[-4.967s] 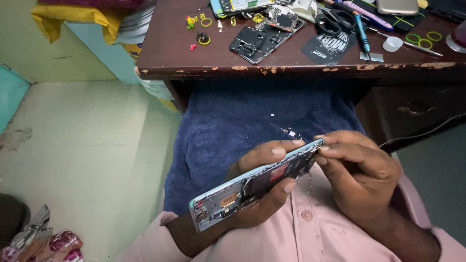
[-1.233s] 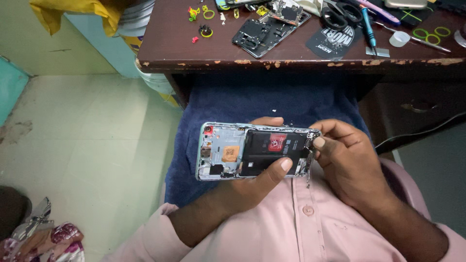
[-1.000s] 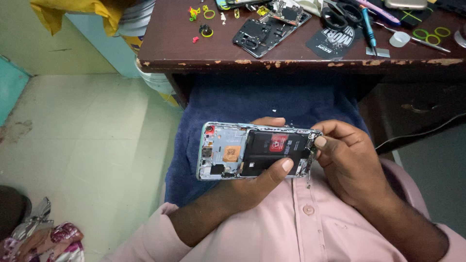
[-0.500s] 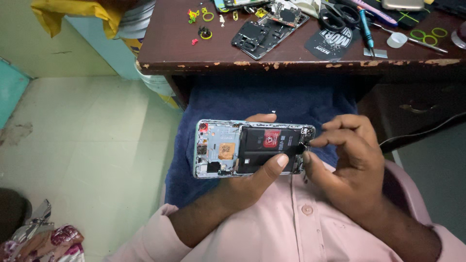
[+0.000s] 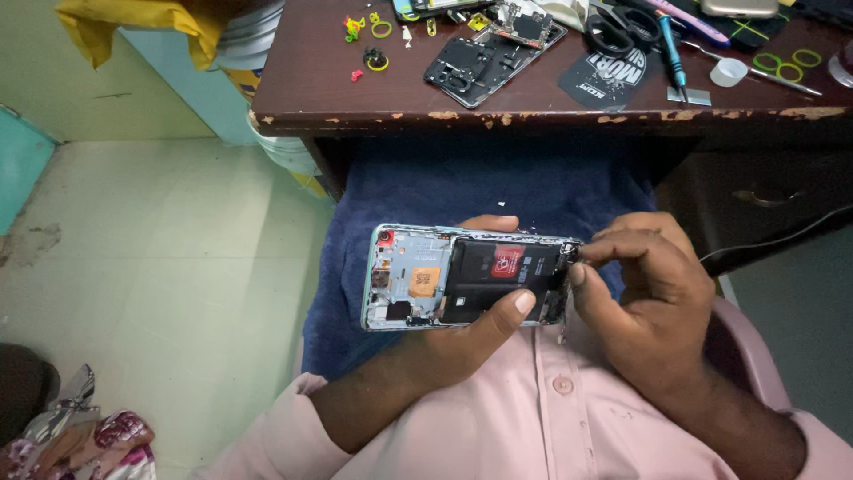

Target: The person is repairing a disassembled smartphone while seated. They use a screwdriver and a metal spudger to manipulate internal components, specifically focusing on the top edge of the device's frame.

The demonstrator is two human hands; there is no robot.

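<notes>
Low at the far left lies a crumpled patterned cloth [image 5: 84, 440] on the pale tiled floor [image 5: 160, 267], and above it a yellow cloth [image 5: 133, 22] hangs off the left end of the dark brown wooden table [image 5: 355, 89]. Nearer, over a dark blue towel [image 5: 426, 191] spread across the lap, sits the opened smartphone with its back cover off [image 5: 462, 277], lying lengthwise, camera end to the left, black battery with a red label toward the right. The left hand [image 5: 462, 333] cradles it from beneath, thumb pressed across the near edge onto the battery, fingertips curling over the far edge: a firm wrap around the phone's body. The right hand [image 5: 644, 293] is pinched narrow at the phone's right end, thumb and forefinger closed together on some small part there; what part exactly is too small to tell. On the table beyond lie a black phone back frame [image 5: 489, 62], black-handled scissors [image 5: 622, 27] and a blue-handled screwdriver [image 5: 671, 58].

The phone looks light and stiff, but bare circuitry and thin ribbon connectors are probably fragile; gripping by the side rails, as the left hand does, seems safest.
</notes>
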